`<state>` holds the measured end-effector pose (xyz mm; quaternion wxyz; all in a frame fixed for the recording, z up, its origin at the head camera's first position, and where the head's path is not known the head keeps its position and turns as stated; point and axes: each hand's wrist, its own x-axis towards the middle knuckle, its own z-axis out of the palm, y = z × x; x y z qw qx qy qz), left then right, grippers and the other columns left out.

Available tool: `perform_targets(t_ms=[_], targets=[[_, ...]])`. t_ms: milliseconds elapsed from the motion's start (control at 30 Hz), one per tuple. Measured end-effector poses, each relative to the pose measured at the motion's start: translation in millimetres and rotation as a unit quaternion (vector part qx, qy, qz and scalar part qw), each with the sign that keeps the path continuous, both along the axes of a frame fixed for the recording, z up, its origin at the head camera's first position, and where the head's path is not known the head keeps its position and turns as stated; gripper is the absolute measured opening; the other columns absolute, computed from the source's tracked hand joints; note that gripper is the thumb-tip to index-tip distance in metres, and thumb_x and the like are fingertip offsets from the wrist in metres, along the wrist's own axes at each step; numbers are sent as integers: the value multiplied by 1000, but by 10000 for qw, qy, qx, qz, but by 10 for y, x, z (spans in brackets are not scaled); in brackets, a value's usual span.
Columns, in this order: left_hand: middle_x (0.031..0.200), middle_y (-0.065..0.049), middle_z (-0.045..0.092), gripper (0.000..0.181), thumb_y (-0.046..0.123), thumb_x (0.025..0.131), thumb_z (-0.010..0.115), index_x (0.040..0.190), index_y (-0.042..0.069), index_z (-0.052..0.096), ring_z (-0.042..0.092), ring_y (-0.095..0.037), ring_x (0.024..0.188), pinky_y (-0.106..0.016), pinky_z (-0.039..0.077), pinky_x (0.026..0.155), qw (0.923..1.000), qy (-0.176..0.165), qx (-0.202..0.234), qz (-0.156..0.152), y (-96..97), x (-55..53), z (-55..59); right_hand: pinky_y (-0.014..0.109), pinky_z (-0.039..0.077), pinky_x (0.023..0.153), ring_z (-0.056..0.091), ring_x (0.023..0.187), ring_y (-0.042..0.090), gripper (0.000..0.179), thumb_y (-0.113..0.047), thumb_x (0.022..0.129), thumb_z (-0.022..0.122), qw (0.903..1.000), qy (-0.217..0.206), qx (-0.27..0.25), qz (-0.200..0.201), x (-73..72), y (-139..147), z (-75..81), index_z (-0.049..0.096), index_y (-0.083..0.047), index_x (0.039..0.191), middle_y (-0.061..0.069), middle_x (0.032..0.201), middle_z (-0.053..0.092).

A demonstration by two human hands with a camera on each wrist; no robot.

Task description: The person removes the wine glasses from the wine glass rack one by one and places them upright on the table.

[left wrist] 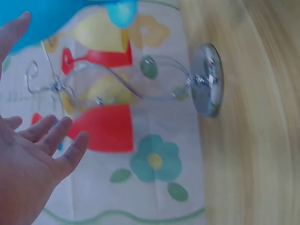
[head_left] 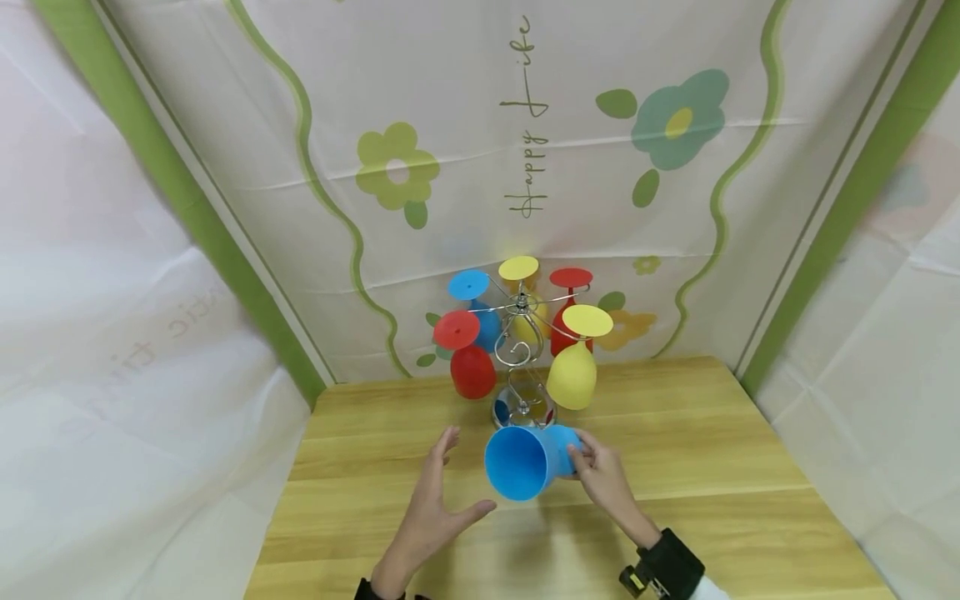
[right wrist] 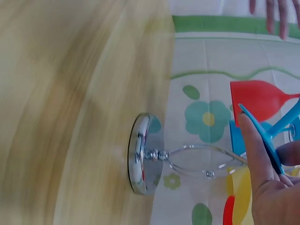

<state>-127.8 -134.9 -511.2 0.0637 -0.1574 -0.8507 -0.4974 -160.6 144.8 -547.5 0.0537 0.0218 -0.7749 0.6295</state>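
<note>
My right hand point(head_left: 607, 482) pinches a blue goblet point(head_left: 517, 463) by its round foot. The goblet is tipped on its side above the table, its mouth facing left and toward me. In the right wrist view, thumb and fingers grip the blue foot point(right wrist: 262, 136). My left hand point(head_left: 433, 515) is spread beside the goblet's mouth, apart from it, with nothing in its grasp. Just behind the goblet stands a chrome wire goblet rack with a round base point(left wrist: 207, 80). From its arms hang upside-down goblets: red point(head_left: 472, 372), blue point(head_left: 487, 327) and yellow point(head_left: 573, 377), plus another red and another yellow.
The rack stands near the back of the wooden table point(head_left: 360, 450). Behind it hangs a white curtain point(head_left: 465, 100) with flower prints and lettering. More white cloth with green borders point(head_left: 161, 192) closes in both sides.
</note>
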Motion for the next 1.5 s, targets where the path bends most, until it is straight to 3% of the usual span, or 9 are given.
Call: perform_targets(t_ms=[67,200,367,567,733,967,1267,1367,1500], targets=[[164,8,38,111,42,77,89,162,36,18,41,-23,148,-49,48,112,9999,85,40,-140,56,17,40,29,64,65,77,90,37,33,1,103,54,10000,-16,-41,89,20,-46,-7,57,11,134,38,120,66],[160,2,44,112,33,77,91,163,28,19,44,-26,145,-44,51,108,9975,412,214,-528,138,16,80,29,64,65,77,91,35,34,-2,104,54,9993,-149,-59,335,29,-119,-26,55,12,135,38,120,66],[157,-7,48,105,28,78,90,161,26,26,50,-32,138,-48,52,106,9949,268,510,-829,192,-9,88,27,64,66,77,92,35,37,-6,105,54,9978,-189,-33,630,9,-153,-74,53,13,137,38,122,65],[153,-2,53,96,25,79,90,157,25,34,54,-28,134,-49,51,106,9919,137,657,-1079,227,-22,58,37,65,69,76,93,37,39,-6,105,53,9958,-96,34,912,15,-148,-111,50,17,137,41,122,63],[152,-1,54,94,25,79,90,156,25,36,55,-28,134,-48,51,106,9914,178,743,-1059,238,-7,47,39,65,70,76,94,37,41,-6,106,51,9926,-193,-78,1195,48,-139,-104,46,19,139,43,124,61],[149,-2,56,91,24,76,92,151,10,42,58,-28,131,-46,53,104,9918,271,756,-991,235,1,47,35,65,70,76,96,36,44,-10,108,50,9876,-262,-269,1527,50,-99,-114,44,17,141,43,127,60],[146,-4,59,87,20,76,92,149,21,45,59,-26,130,-39,54,105,9902,262,1039,-892,177,-7,51,34,65,69,78,81,21,42,-3,106,51,9863,-263,-218,1611,31,-79,-165,43,11,145,35,107,69],[143,-7,60,86,18,75,93,148,19,47,61,-26,127,-35,55,103,9912,472,1038,-675,79,-61,62,34,65,71,77,80,21,42,-1,105,50,9867,-352,-204,1575,26,-65,-181,43,10,145,33,103,68],[140,-8,62,85,10,73,93,146,17,50,62,-29,125,-34,55,101,9916,720,1064,-155,-125,-190,102,34,65,70,76,78,23,39,0,104,50,9901,-243,34,1379,32,-26,-201,47,10,142,33,100,67]])
